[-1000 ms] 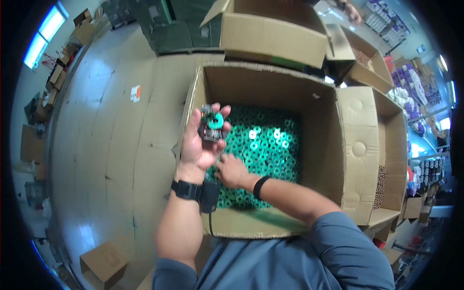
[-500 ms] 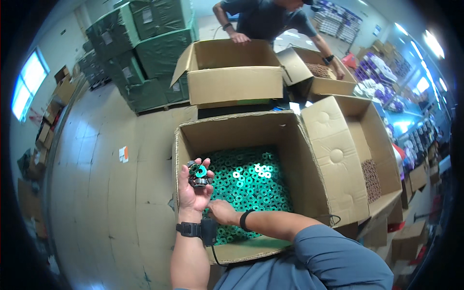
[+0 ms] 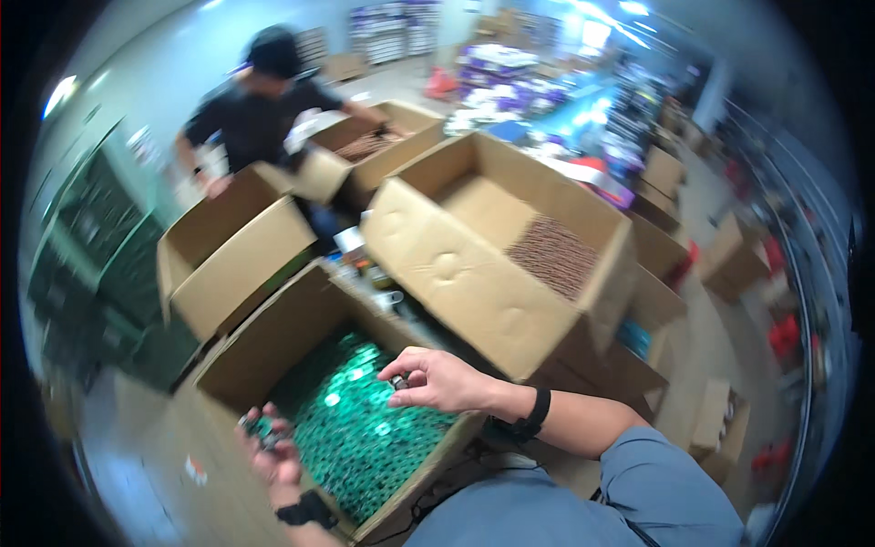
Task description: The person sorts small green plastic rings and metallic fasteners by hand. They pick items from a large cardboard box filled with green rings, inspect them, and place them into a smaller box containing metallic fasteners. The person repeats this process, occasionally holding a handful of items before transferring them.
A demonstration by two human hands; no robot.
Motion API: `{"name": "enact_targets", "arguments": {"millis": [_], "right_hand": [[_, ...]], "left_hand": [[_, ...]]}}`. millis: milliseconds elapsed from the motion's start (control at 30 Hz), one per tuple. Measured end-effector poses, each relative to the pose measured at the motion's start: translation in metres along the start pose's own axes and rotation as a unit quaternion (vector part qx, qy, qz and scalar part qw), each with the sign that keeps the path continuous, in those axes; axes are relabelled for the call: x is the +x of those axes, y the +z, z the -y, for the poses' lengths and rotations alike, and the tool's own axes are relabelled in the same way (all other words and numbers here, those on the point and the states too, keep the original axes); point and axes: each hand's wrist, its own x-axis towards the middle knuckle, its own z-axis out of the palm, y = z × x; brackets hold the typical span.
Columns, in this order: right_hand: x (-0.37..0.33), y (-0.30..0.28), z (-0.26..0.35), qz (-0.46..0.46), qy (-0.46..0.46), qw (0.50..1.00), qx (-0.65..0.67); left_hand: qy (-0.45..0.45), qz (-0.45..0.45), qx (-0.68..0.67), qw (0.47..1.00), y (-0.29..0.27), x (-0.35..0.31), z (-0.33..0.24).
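Note:
Several small green-faced bearings rest in my left hand, its fingers curled around them at the left side of an open cardboard box. My right hand is raised over the box's right side, thumb and fingers pinching a small metallic bearing. Below both hands, the box holds a thick layer of loose green bearings, some shining in the light. Motion smears the picture, so fine details of the held pieces are lost.
To the right stands another open carton with tight rows of brown pieces in one end. A co-worker leans over two more cartons at the far left. Green wrapped stacks stand at the left.
My view has swung to the right. My right hand has come up out of the box with a bearing between its fingers; my left hand still holds its handful.

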Motion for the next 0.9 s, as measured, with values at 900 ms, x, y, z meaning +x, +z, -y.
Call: {"name": "enact_targets", "arguments": {"millis": [900], "right_hand": [[-0.261,-0.398,-0.164,-0.008,0.253,0.957,0.143]], "left_hand": [[0.057,0.043,0.053,0.996,0.186,-0.015,0.277]]}}
